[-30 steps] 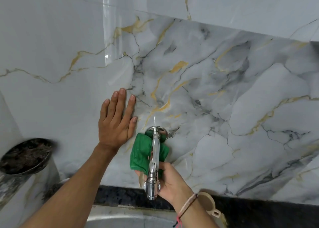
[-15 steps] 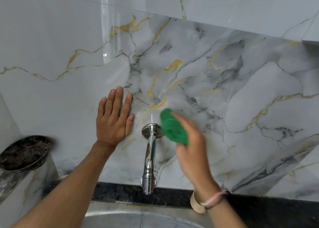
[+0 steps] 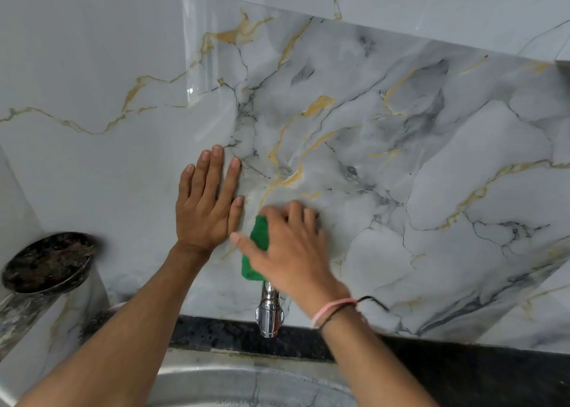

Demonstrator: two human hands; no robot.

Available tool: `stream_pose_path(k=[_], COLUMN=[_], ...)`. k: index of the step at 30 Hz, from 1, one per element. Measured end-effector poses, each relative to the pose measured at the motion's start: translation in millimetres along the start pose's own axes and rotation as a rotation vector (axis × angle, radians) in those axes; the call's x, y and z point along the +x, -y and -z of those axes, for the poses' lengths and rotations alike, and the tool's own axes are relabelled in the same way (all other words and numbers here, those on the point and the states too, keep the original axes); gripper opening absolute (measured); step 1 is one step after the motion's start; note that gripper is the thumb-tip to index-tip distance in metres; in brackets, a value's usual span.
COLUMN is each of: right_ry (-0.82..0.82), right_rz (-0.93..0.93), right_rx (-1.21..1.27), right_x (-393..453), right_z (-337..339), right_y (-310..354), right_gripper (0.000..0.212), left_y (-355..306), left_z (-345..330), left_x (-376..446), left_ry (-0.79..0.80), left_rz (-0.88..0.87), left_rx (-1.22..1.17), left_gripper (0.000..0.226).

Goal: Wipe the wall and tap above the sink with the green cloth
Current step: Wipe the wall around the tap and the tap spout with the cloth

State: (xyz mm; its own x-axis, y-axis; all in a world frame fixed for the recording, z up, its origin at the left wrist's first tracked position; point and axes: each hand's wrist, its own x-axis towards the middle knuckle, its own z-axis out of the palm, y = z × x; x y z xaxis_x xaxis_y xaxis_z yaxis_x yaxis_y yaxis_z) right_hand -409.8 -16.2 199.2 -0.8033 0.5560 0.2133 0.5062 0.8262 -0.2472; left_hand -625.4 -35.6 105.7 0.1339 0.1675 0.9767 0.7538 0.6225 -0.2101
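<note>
My right hand (image 3: 293,249) presses the green cloth (image 3: 256,252) against the marble wall (image 3: 401,147), right over the base of the chrome tap (image 3: 269,312). Only the tap's spout end shows below my hand; its upper part is hidden by the cloth and hand. My left hand (image 3: 208,203) lies flat on the wall just left of the cloth, fingers spread and pointing up, holding nothing. The steel sink (image 3: 246,385) sits below at the bottom edge.
A round dark-topped ledge or container (image 3: 46,261) juts out at the left. A black stone strip (image 3: 431,363) runs between wall and sink. A thin dark cord (image 3: 374,301) hangs on the wall beside my right wrist.
My right hand with the cloth went from left of the tap, up and to its right, and now sits back over the tap's base. My left hand stayed flat on the wall.
</note>
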Motion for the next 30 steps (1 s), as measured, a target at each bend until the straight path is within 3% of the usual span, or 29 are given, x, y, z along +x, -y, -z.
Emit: stream_pose_path(k=[6, 13, 19, 27, 30], right_ry=[-0.136, -0.348, -0.514, -0.53, -0.454], right_rz=[-0.026, 0.028, 0.225, 0.351, 0.329], right_rx=[-0.042, 0.083, 0.176, 0.194, 0.534], right_x=[-13.9, -53.1, -74.6, -106.9, -128.3], right_z=[-41.8, -72.6, -105.1, -130.8, -132.3], right_y=[13.2, 7.6, -12.8, -29.2, -41.2], right_gripper=[0.048, 0.063, 0.066, 0.073, 0.081], left_y=[0.7, 0.2, -0.2, 0.9, 1.0], left_z=[0.7, 0.4, 0.5, -1.8, -3.0], left_x=[-0.2, -0.8, -1.4, -3.0, -2.6], left_ry=[0.008, 0.003, 0.008, 0.025, 0.021], left_rz=[-0.005, 0.004, 0.008, 0.028, 0.031], left_rx=[-0.006, -0.012, -0.005, 0.001, 0.0], left_gripper=[0.064, 0.064, 0.065, 0.066, 0.067])
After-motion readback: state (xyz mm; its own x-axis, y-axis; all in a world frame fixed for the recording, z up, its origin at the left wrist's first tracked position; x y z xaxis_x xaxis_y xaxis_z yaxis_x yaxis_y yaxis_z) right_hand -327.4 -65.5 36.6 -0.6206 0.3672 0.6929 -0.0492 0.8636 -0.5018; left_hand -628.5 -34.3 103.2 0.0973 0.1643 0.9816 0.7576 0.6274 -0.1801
